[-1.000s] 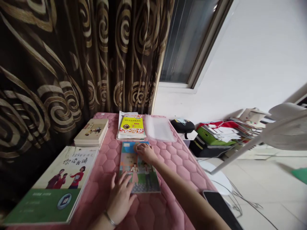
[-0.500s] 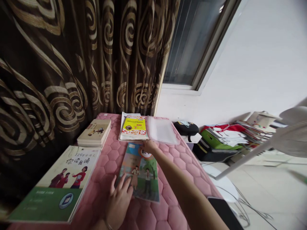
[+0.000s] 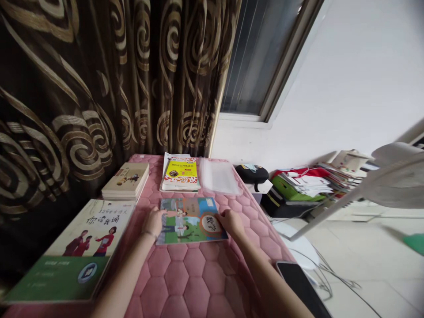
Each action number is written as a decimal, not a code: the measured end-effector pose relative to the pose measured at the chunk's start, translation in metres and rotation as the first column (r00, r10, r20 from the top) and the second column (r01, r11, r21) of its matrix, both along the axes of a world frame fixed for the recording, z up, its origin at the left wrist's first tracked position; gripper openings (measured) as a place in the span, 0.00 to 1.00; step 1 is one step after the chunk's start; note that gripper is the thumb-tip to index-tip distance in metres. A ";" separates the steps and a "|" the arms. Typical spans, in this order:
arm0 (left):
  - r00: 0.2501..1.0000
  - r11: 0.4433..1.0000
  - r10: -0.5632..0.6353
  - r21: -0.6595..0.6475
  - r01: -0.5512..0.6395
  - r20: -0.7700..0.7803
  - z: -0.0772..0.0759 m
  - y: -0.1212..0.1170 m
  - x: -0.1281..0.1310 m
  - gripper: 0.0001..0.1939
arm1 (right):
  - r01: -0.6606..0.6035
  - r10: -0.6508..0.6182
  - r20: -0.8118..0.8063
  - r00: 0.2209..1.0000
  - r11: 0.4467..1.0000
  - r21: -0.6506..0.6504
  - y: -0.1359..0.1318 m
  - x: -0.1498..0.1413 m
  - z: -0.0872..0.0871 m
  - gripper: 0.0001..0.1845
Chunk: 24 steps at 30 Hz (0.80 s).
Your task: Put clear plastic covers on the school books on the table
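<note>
Textbook (image 3: 191, 221), laid sideways on a pink quilted pad (image 3: 195, 278), is touched at opposite ends by left hand (image 3: 154, 222) and right hand (image 3: 232, 222), held well apart; undersides are hidden, so any clamping cannot be told.

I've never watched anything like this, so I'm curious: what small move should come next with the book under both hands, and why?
I'd probably turn the picture book a quarter turn. It lies crosswise on the pink quilted mat, its cover lettering sideways, while the yellow-covered book beyond it lies lengthwise. The left hand and right hand sit at its opposite ends, well placed to turn it.
</note>
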State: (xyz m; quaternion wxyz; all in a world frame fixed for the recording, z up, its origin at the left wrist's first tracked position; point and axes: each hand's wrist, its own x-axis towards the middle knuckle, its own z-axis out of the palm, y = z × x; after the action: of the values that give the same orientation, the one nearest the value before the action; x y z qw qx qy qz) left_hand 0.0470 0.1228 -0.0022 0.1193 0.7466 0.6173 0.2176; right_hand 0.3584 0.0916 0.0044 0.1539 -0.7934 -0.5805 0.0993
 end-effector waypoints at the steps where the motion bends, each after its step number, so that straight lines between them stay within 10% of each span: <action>1: 1.000 0.999 0.029 -0.017 -0.029 0.011 0.003 0.012 0.003 0.21 | 0.018 -0.018 -0.020 1.000 1.000 0.008 0.000 -0.001 -0.001 0.15; 7: 0.982 0.983 0.170 -0.078 -0.164 0.078 0.009 0.042 0.010 0.18 | 0.062 -0.054 -0.124 0.991 0.996 0.057 0.009 -0.004 -0.002 0.13; 24: 0.948 0.962 0.263 -0.119 -0.245 0.180 -0.008 0.008 -0.006 0.03 | 0.073 -0.057 -0.183 0.982 0.994 0.083 0.016 -0.002 -0.009 0.14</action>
State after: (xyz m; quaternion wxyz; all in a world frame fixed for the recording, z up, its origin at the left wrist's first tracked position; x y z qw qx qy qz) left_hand 0.0407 0.1312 -0.0101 0.1852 0.6294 0.7034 0.2735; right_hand 0.3560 0.1072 -0.0048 0.2443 -0.7920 -0.5419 0.1393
